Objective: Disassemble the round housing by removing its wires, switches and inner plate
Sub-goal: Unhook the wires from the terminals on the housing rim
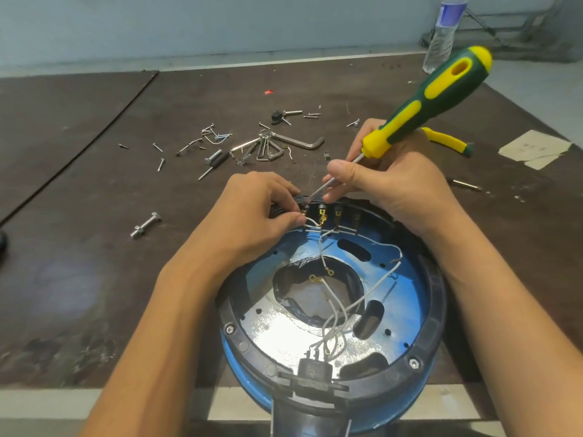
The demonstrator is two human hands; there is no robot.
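Note:
A round blue housing (419,288) with a black rim lies open side up at the table's near edge. Inside it are a shiny inner plate (271,329), several white wires (356,304) and a row of switch terminals (339,216) along the far rim. My left hand (262,209) pinches a white wire at the leftmost terminal on the far rim. My right hand (388,184) grips the metal shaft of a green and yellow screwdriver (438,96), whose tip points at that same spot. A black block (315,370) with wire ends sits at the near rim.
Loose screws and hex keys (268,146) lie scattered on the dark table beyond the housing. A bolt with a nut (145,225) lies to the left. Yellow-handled pliers (448,141) lie at the right, a plastic bottle (444,33) at the far right edge.

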